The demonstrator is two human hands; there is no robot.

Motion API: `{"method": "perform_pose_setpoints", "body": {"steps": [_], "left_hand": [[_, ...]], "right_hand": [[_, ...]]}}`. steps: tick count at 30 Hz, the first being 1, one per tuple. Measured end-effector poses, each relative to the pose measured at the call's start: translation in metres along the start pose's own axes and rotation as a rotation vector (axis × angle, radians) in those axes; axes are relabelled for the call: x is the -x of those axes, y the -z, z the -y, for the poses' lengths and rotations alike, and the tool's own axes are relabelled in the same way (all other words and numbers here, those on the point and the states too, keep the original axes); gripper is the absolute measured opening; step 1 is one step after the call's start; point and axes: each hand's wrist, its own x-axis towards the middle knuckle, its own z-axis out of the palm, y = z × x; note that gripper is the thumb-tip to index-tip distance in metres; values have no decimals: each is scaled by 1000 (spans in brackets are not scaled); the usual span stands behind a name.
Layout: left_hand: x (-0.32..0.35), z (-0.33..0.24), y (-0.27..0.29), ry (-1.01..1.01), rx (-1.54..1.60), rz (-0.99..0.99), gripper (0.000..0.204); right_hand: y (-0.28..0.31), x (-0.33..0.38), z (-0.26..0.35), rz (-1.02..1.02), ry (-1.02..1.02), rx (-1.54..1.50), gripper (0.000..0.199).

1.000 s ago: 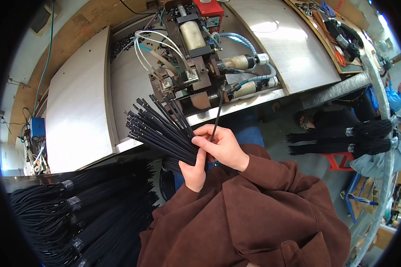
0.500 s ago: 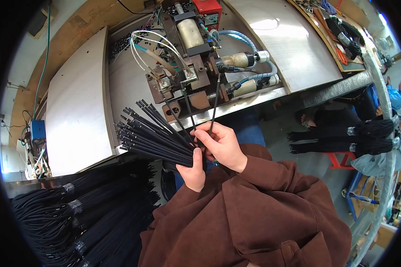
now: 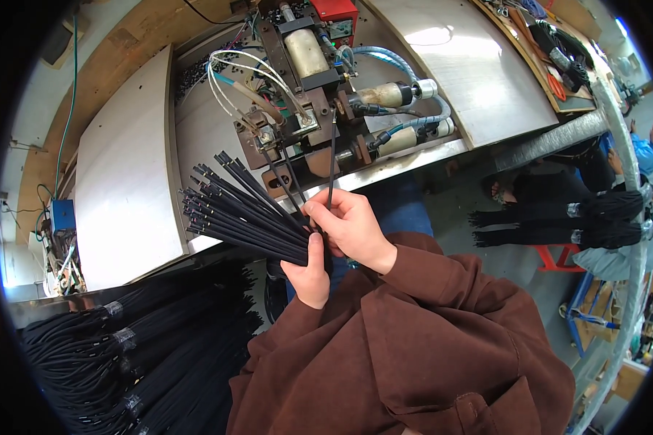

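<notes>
Head view: the left hand point(image 3: 308, 268) clenches a fanned bundle of black cords point(image 3: 239, 214) pointing toward ten o'clock. The right hand point(image 3: 352, 228) pinches one cord point(image 3: 331, 163) upright, its tip at the machine point(image 3: 305, 87) at twelve o'clock. Feeding seems underway; next likely needs precise tip alignment.

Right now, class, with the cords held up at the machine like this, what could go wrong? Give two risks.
1. The right hand pinches a single black cord whose tip stands at the machine head; the fingers are close to the mechanism and might get nipped.
2. The left hand grips a fanned bundle of cords; loosely spread, some may slip out or tangle.
</notes>
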Motion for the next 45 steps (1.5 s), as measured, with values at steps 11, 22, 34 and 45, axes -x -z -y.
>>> {"method": "perform_pose_setpoints", "body": {"steps": [11, 22, 34, 45], "left_hand": [[-1, -4, 0, 30, -19, 23, 12], [12, 9, 11, 58, -76, 54, 21], [2, -2, 11, 95, -48, 109, 18], [-1, 2, 10, 92, -43, 112, 22]], "right_hand": [[2, -2, -1, 43, 9, 104, 14], [4, 16, -12, -44, 198, 142, 14], [-2, 4, -9, -24, 115, 33, 11], [2, 2, -2, 37, 49, 107, 13]]}}
